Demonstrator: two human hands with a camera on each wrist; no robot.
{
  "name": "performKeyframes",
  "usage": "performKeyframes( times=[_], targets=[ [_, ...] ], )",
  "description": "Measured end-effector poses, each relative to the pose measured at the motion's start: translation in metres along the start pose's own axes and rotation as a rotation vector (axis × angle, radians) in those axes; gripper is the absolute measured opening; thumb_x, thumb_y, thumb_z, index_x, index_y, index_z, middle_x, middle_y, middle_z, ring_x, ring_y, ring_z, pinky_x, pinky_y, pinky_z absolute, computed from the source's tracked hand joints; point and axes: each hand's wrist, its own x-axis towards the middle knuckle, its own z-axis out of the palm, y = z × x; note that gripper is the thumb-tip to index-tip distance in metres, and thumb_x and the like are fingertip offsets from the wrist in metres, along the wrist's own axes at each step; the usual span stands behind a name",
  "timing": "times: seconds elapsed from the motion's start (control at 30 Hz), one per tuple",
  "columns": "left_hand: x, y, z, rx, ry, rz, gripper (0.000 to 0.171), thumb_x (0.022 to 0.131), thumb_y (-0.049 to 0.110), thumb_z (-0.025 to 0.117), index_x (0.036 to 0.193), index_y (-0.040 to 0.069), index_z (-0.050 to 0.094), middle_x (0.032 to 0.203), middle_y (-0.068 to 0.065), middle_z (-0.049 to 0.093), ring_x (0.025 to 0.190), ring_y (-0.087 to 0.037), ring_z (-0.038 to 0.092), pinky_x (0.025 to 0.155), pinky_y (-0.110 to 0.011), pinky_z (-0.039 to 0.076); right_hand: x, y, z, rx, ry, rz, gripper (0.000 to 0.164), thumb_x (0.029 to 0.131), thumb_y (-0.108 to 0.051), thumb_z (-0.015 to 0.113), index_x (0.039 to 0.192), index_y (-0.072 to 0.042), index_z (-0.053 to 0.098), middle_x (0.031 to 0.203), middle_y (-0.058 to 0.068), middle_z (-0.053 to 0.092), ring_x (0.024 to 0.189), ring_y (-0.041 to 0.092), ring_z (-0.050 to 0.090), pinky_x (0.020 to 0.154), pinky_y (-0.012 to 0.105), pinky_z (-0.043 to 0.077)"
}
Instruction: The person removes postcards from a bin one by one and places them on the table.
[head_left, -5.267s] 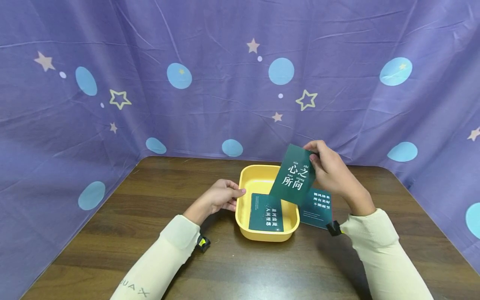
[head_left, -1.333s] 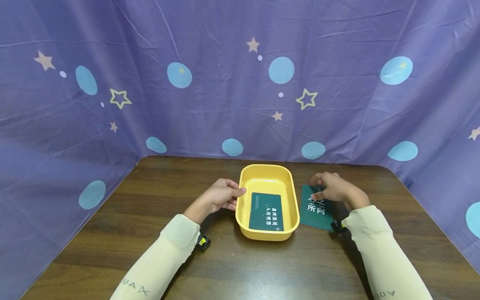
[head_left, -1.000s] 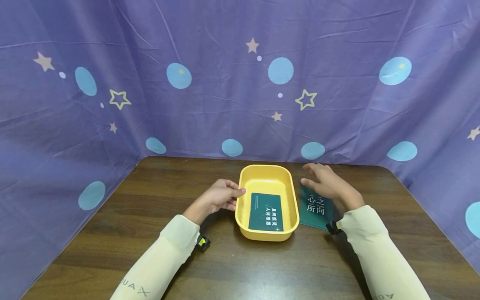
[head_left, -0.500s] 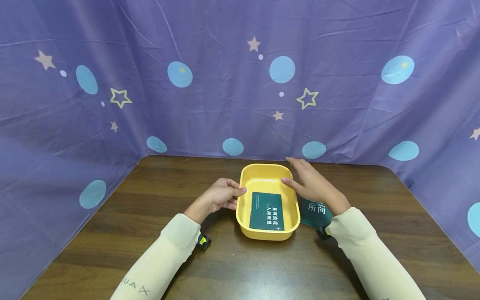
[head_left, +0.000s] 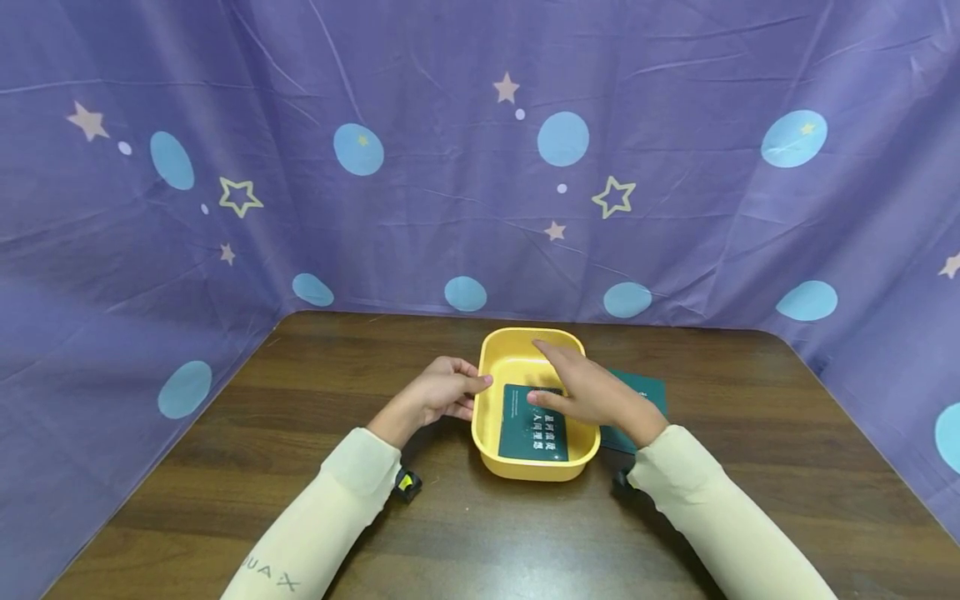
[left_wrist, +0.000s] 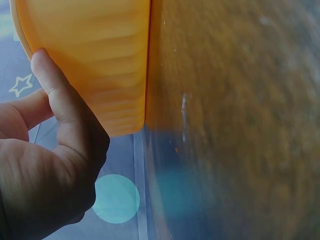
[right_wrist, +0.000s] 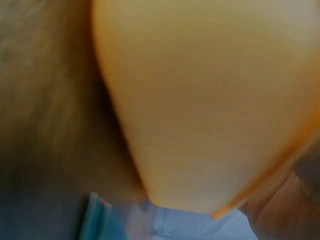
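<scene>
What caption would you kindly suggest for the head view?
Left hand gripping a yellow plastic tray, right hand open above the dark-green Chinese-lettered booklet inside.

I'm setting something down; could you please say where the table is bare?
Brown wooden tabletop lies bare left of the left hand, between cream sleeves, and right of the outer green rectangular card. The yellow rectangular tub is crowded: another card inside, right hand above.

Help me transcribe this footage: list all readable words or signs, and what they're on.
"星河滚烫 / 人间理想": the inside card, green, in the yellow tray.
Its fine print: too small to read.
"UA X", start cut off: left sleeve.
Outside card, beside the tray: lettering mostly hidden, unreadable.
</scene>
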Motion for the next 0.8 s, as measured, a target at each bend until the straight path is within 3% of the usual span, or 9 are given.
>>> performKeyframes(
  times=[0.37,0.6,0.8],
  targets=[
    [0.0,0.0,-0.001,0.0,-0.001,0.003,0.027,0.094,0.013,0.067,0.107,-0.002,0.049,0.078,-0.012,0.059,0.053,-0.014,0.059,0.051,-0.028,0.059,0.002,-0.002,0.009,-0.121,-0.128,0.027,0.099,0.081,-0.069,0.063,0.153,-0.012,0.027,0.146,0.008,0.044,0.13,0.023,0.043,0.107,0.044,0.039],
    [-0.001,0.0,0.0,0.001,0.001,0.003,0.027,0.094,0.013,0.067,0.107,-0.002,0.049,0.077,-0.011,0.06,0.053,-0.014,0.059,0.052,-0.028,0.059,0.003,-0.007,0.011,-0.317,-0.27,0.028,0.103,0.078,-0.079,0.056,0.152,-0.013,0.031,0.141,0.004,0.051,0.128,0.023,0.045,0.111,0.049,0.027],
    [-0.001,0.0,0.0,0.003,0.002,0.008,0.027,0.094,0.012,0.066,0.107,-0.002,0.048,0.078,-0.012,0.059,0.055,-0.015,0.058,0.051,-0.027,0.058,0.005,-0.009,0.013,-0.376,-0.303,0.036,0.104,0.075,-0.081,0.057,0.151,-0.014,0.034,0.14,0.004,0.052,0.123,0.02,0.05,0.106,0.046,0.032]
  ],
)
